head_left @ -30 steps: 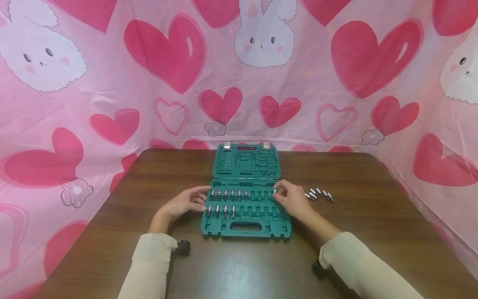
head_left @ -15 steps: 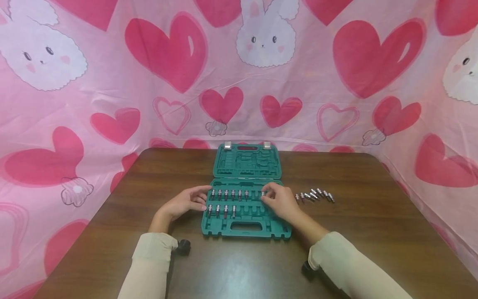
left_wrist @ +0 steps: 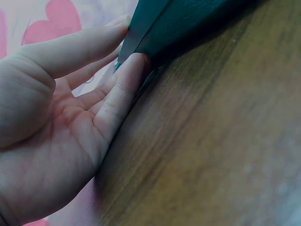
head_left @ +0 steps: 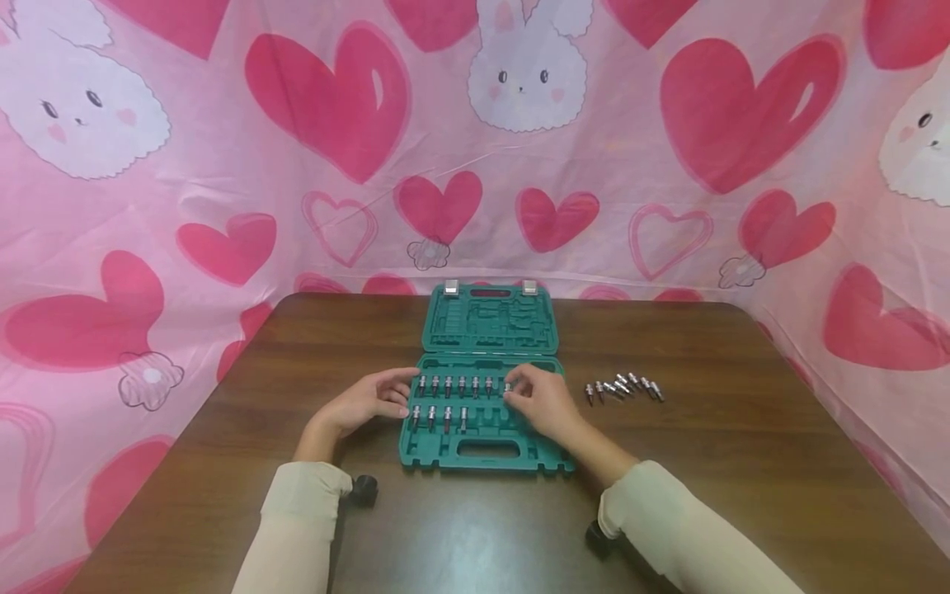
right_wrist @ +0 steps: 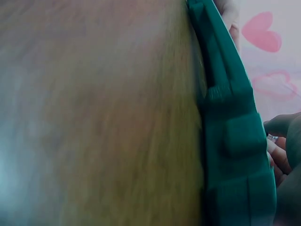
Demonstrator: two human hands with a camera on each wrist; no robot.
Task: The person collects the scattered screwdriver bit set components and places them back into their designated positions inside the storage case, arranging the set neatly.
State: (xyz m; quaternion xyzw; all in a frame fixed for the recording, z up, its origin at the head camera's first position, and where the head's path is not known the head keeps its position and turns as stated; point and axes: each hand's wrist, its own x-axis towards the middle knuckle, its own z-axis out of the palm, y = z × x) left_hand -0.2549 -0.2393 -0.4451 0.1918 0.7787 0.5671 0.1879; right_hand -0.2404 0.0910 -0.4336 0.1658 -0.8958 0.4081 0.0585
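Observation:
A green tool case (head_left: 549, 462) lies unfolded on the table. Several bit sockets (head_left: 449, 385), silver with dark tips, fill the left part of its upper row. Its lower row has several more at the left, one of them a bit socket (head_left: 432, 418) with its tip toward me. My right hand (head_left: 547, 404) pinches one bit socket (head_left: 508, 387) between thumb and forefinger, over the upper row just right of the filled slots. My left hand (head_left: 365, 404) touches the case's left side with extended fingers; in the left wrist view the fingertips (left_wrist: 134, 61) meet the green edge.
Several loose bit sockets (head_left: 623, 386) lie in a group on the wooden table (head_left: 460, 536), right of the case. The case's lid (head_left: 490, 322) stands raised at the back with two metal latches. A pink curtain (head_left: 512, 157) with hearts and rabbits hangs behind and at both sides.
My right hand has moved left along the upper row with the bit socket, from the row's right end to beside the filled slots. My left hand stays at the case's side.

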